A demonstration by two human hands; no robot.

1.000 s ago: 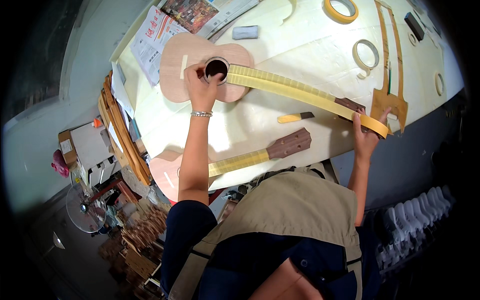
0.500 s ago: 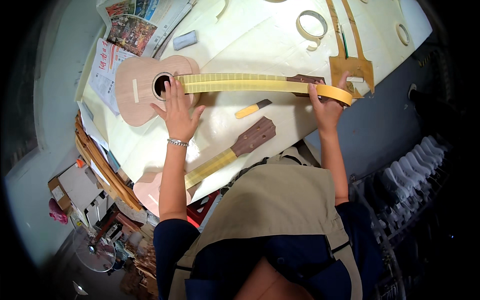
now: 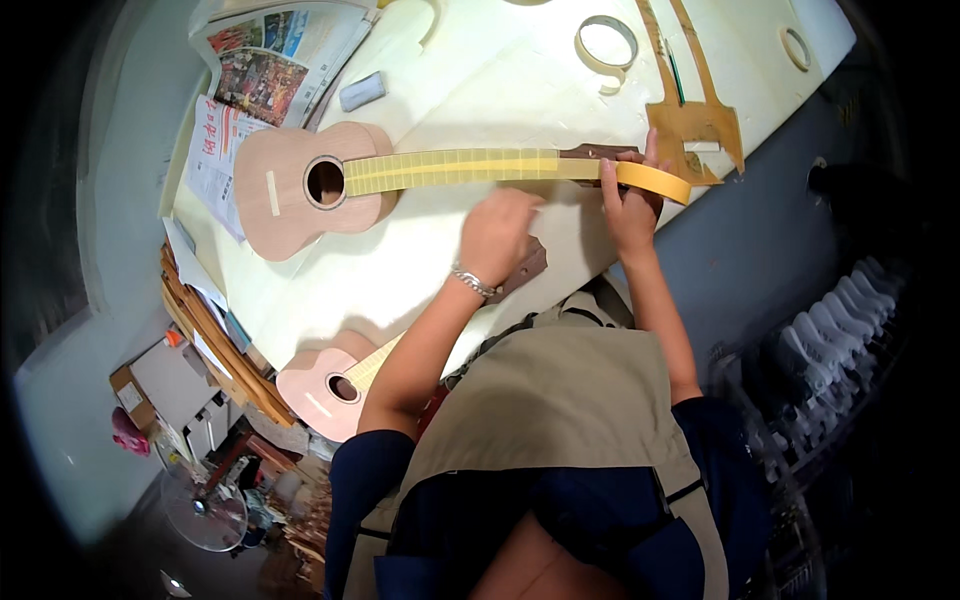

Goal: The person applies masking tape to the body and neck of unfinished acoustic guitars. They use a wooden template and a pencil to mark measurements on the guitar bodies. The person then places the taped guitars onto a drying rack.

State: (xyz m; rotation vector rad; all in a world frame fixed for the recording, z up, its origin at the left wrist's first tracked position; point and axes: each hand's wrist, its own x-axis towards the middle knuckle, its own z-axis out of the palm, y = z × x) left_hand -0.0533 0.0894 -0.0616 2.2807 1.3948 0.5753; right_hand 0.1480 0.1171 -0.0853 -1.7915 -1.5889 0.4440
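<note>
An unfinished pale-wood ukulele [image 3: 290, 222] lies on the table, its neck pointing right. Yellow masking tape [image 3: 440, 170] covers its fretboard, and a strip runs on to the tape roll [image 3: 658, 182]. My right hand [image 3: 634, 215] grips that roll beside the dark headstock [image 3: 600, 152], index finger raised. Below the neck, my left hand [image 3: 497, 235] is curled, fingertips blurred, over the spot where a yellow-handled knife lay; the hand hides whatever is there. A second ukulele [image 3: 325, 390] lies nearer, partly covered by my left forearm, with its headstock [image 3: 530, 262] showing past the hand.
Newspapers [image 3: 265, 75] lie at the far left near a grey block [image 3: 362, 92]. A cream tape roll [image 3: 607, 42], a brown template [image 3: 695, 130] with a green pencil [image 3: 674, 75] and another ring of tape [image 3: 795, 48] are at the far right. A rack of white pieces [image 3: 835, 325] stands right, below the table.
My left hand has left the taped neck by the soundhole and moved right and nearer, curling over the knife's place. My right hand still holds the tape roll, slightly farther left.
</note>
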